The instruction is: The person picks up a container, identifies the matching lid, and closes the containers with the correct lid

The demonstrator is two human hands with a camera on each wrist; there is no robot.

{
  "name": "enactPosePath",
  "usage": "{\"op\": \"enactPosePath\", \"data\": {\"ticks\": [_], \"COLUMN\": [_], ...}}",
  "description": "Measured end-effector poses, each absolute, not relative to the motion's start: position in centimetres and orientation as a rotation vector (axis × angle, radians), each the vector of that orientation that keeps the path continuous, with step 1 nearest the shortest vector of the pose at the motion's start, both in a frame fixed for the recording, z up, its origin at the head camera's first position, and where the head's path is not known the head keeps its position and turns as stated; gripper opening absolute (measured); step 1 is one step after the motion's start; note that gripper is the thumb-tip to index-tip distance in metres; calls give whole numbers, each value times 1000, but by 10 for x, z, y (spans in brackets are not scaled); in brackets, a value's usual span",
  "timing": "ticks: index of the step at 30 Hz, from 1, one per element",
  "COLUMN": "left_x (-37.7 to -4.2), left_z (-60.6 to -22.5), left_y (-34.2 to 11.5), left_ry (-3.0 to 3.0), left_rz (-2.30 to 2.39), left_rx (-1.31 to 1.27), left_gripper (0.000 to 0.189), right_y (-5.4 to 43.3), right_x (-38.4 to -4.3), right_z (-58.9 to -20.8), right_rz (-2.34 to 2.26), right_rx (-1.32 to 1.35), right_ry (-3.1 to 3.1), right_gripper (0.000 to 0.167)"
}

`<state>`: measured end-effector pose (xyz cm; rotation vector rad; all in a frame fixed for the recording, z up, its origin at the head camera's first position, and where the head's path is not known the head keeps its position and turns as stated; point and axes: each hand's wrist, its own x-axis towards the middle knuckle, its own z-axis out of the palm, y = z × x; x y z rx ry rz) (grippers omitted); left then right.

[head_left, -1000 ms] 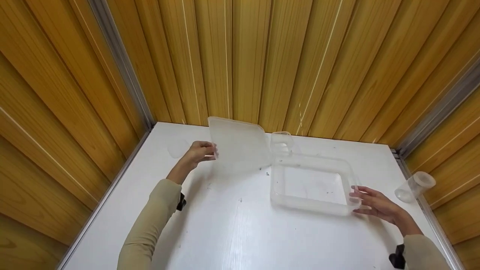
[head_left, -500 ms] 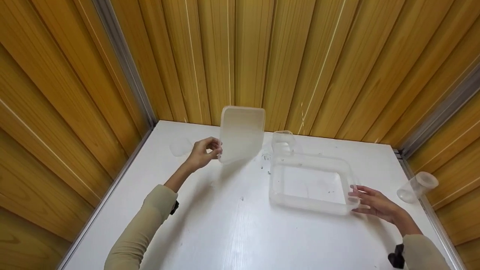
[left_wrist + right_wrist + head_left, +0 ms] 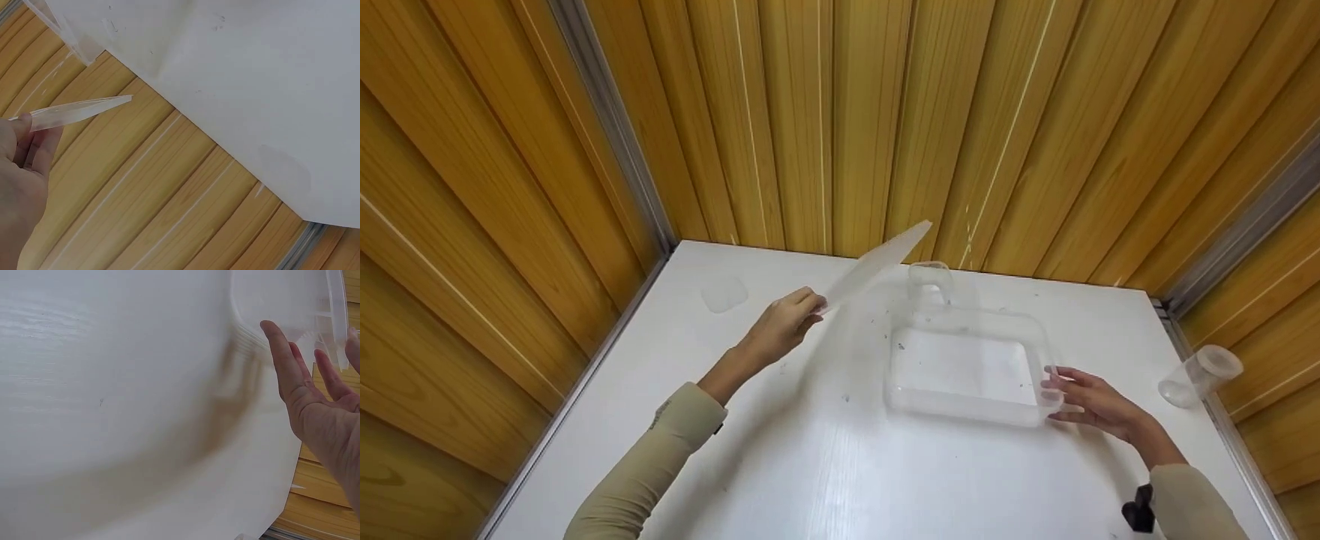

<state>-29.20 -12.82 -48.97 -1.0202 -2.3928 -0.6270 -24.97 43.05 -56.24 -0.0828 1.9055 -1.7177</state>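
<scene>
My left hand (image 3: pixel 784 326) pinches one edge of a translucent plastic lid (image 3: pixel 877 262). The lid is raised off the table and slants up to the right, nearly edge-on in the head view; the left wrist view also shows the lid (image 3: pixel 81 111) as a thin strip. Right of it, a clear rectangular plastic container (image 3: pixel 967 409) sits uncovered on the white table. At that container's right end, my right hand (image 3: pixel 1099 405) rests fairly straight, spread fingers against the wall. In the right wrist view, the thumb lies along the container's (image 3: pixel 281 298) corner.
Behind the container stands a small clear tub (image 3: pixel 930 281). A small clear lid (image 3: pixel 725 294) lies at the table's back left. A clear cylindrical jar (image 3: pixel 1200 375) lies tilted at the right edge. Wood-panelled walls (image 3: pixel 870 135) enclose the table (image 3: pixel 840 465).
My left hand has brought the lid rightward and turned it from broadside to nearly edge-on. The container has slid slightly left, with my right hand moving along against it.
</scene>
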Motion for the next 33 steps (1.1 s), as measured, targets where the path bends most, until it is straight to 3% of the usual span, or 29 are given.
{"op": "enactPosePath", "data": {"ticks": [5,23,33], "left_x": [-288,-286,-290], "left_z": [-496,-531,-546], "left_y": [-111,-69,-68], "left_ry": [-2300,-2089,-2045], "left_rz": [-356,479,606], "left_rx": [-1133,-1350,-1449], "left_gripper": [19,26,19], "right_y": [428,419,406], "right_x": [-249,-250,-251], "right_z": [-563,-564,-567], "right_rz": [-1704,-1681,-1589], "right_rx": [-79,-85,-31], "right_ry": [1931,1988,2106], "right_gripper": [70,65,72]}}
